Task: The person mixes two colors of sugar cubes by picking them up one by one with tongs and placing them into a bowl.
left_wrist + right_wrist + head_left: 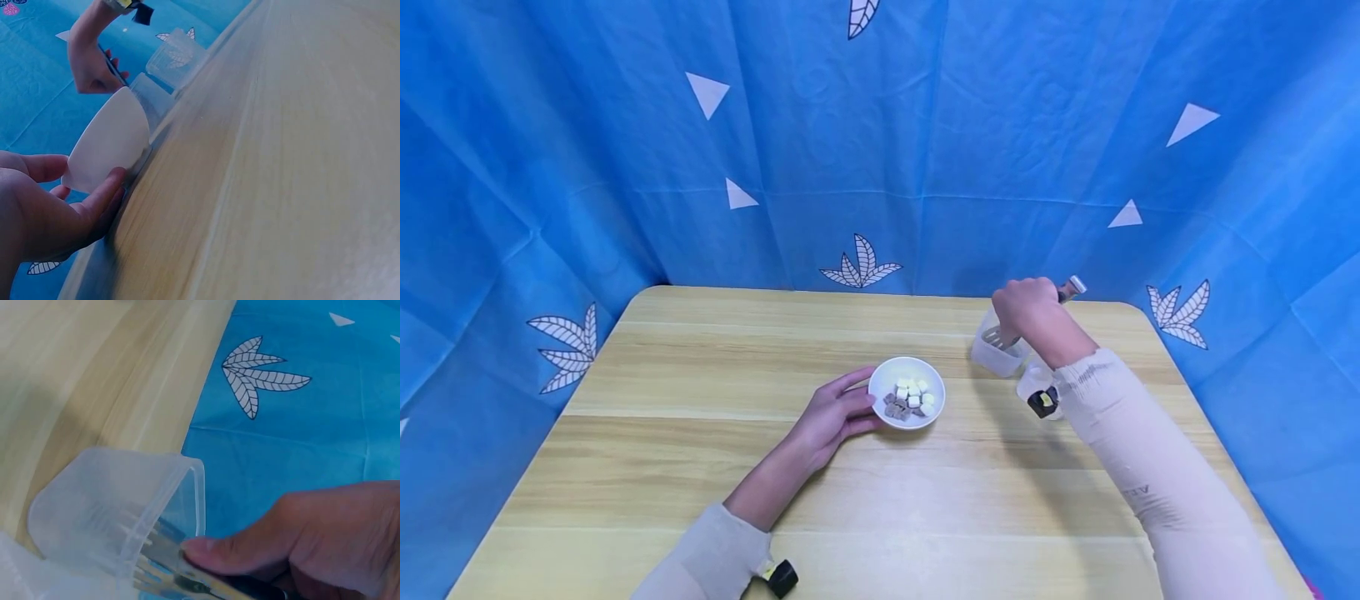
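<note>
My left hand (831, 417) holds a white bowl (906, 367) by its left side. White cubes (913, 392) and brownish-grey cubes (897, 408) lie together in the bowl. In the left wrist view, the fingers of that hand reach round the bowl's outer wall (109, 144). At the table's far right, my right hand (1030, 308) grips metal tongs (165, 553) with a dark handle. Their slotted ends point down inside a translucent plastic container (94, 512), seen through its wall. The inside of the container is partly hidden by the hand.
A second translucent container (1036, 382) stands just in front of the first, partly covered by the right wrist and its black camera (1042, 403). A blue curtain (880, 167) borders the wooden table (700, 375) behind and at the sides.
</note>
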### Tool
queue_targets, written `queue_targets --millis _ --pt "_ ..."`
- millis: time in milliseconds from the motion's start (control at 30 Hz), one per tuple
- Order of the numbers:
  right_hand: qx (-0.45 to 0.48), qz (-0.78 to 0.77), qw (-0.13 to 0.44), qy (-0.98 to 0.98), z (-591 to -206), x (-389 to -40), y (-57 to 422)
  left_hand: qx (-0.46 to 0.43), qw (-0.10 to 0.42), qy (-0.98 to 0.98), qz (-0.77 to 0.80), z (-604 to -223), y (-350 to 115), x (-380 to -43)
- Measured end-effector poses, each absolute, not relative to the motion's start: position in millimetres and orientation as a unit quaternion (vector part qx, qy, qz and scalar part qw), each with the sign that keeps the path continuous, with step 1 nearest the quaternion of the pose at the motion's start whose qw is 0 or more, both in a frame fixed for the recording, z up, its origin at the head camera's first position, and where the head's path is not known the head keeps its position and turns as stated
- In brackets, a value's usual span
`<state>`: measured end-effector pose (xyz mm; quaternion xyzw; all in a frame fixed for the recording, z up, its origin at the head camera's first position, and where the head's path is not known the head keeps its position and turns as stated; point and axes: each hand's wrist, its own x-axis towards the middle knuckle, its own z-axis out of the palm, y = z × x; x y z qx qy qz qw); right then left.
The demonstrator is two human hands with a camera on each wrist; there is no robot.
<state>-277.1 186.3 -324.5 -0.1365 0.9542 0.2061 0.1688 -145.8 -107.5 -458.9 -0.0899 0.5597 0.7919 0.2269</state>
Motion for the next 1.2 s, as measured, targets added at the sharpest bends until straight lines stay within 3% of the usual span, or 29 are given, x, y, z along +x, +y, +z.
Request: queue_targets --millis 200,367,600,800,1067,1200 --pt "-0.148 0.227 0.186 0.945 -328.9 -286.5 179.2 -0.091 0.226 0.557 0.794 -458.3 -108.1 -145.7" --pt "-0.169 0.232 0.163 0.944 -333.6 -281.9 182.9 -0.091 0.220 0.554 0.797 -457.6 -108.1 -146.1" --pt "-0.208 0.217 0.104 0.948 -335.4 -257.2 210.2 -0.088 0.232 0.552 0.796 -460.3 -106.0 -144.8" --pt "-0.182 0.139 0.082 0.970 -316.1 -219.8 233.6 -0.085 0.232 0.554 0.795 -460.8 -104.2 -144.2" --pt "-0.209 0.069 -0.075 0.973 -291.2 -166.8 232.0 -0.083 0.228 0.554 0.796 -460.1 -104.6 -145.7" --pt "-0.245 0.055 -0.085 0.964 -294.7 -150.6 211.0 -0.088 0.223 0.555 0.796 -459.8 -106.8 -146.0"
